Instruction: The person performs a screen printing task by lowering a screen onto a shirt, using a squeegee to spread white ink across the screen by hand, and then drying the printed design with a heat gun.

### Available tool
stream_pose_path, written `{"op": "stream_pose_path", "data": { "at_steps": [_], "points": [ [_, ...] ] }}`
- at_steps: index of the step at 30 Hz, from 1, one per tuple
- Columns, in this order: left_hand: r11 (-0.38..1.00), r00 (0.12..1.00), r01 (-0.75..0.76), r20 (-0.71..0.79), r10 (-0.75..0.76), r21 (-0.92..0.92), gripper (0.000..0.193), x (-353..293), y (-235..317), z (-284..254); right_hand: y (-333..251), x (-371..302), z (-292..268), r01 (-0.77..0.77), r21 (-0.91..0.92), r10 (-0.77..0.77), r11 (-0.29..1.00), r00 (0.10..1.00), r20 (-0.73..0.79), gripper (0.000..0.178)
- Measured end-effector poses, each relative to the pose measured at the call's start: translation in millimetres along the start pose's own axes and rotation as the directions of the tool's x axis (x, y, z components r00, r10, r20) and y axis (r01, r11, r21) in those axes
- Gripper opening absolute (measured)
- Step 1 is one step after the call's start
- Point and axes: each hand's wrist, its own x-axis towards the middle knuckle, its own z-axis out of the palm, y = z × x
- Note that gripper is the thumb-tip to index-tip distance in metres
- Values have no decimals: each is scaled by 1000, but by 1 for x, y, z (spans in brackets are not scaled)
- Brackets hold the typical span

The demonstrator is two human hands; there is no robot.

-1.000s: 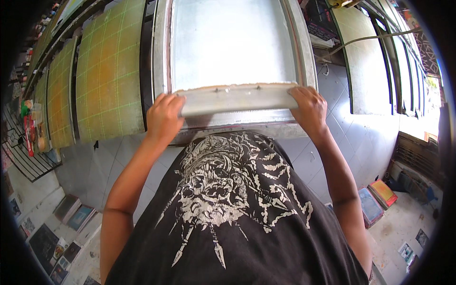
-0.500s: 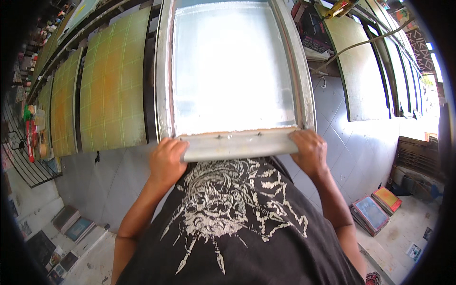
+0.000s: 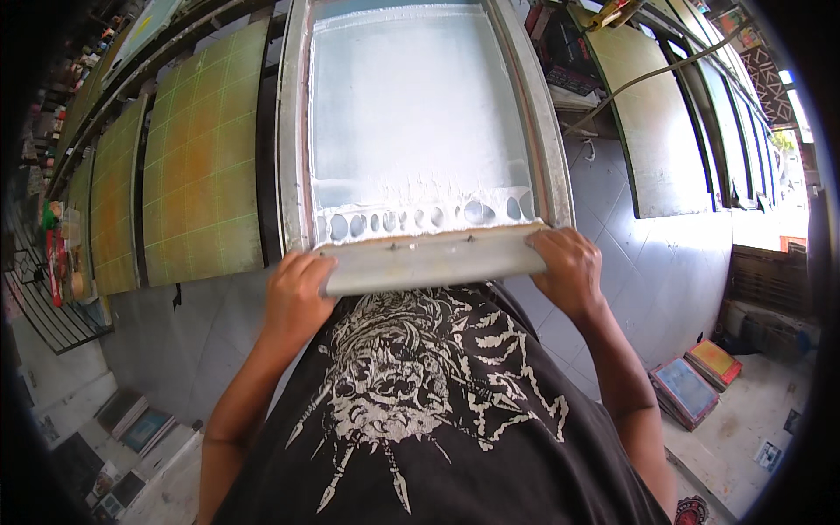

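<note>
Both of my hands are closed around the ends of a wide grey screen-printing squeegee (image 3: pixel 429 264). My left hand (image 3: pixel 299 284) wraps its left end and my right hand (image 3: pixel 569 267) its right end. The squeegee lies across the near end of a long framed printing screen (image 3: pixel 558 149), with its brownish blade edge toward the mesh. White ink (image 3: pixel 411 118) coats the screen's mesh. Just ahead of the blade the ink forms a thick ragged band with several rounded gaps. The squeegee hides the near edge of the frame.
Printing boards with yellow-green grid lines (image 3: pixel 206 140) stand to the left. On the right are more pale boards (image 3: pixel 652 131), a dark box (image 3: pixel 570 57) and a hanging cable (image 3: pixel 674 68). Small framed screens (image 3: pixel 687 392) lie low at the right, others (image 3: pixel 144 424) at the left.
The squeegee and both hands have shifted slightly left, and the squeegee has tilted a little. A band of white ink with rounded gaps now shows ahead of the blade. Glare on the mesh is weaker.
</note>
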Motion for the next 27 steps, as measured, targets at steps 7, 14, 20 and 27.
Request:
{"op": "stream_pose_path", "data": {
  "at_steps": [7,14,20,27],
  "points": [
    [997,998,-23,-50,27,75,25,-5,-1,25,3,4,27,30,-56,-35,998,994,-103,19],
    [991,998,-54,-2,55,126,40,64,-53,38,48,81,47,62,-98,-72,993,993,-99,27],
    [988,998,-46,-39,52,148,45,142,-96,46,91,162,63,119,-137,-137,983,981,-137,33],
    [968,977,-112,-152,149,227,40,221,-144,61,130,238,89,157,-156,-193,975,948,-252,36]
  ]
}}
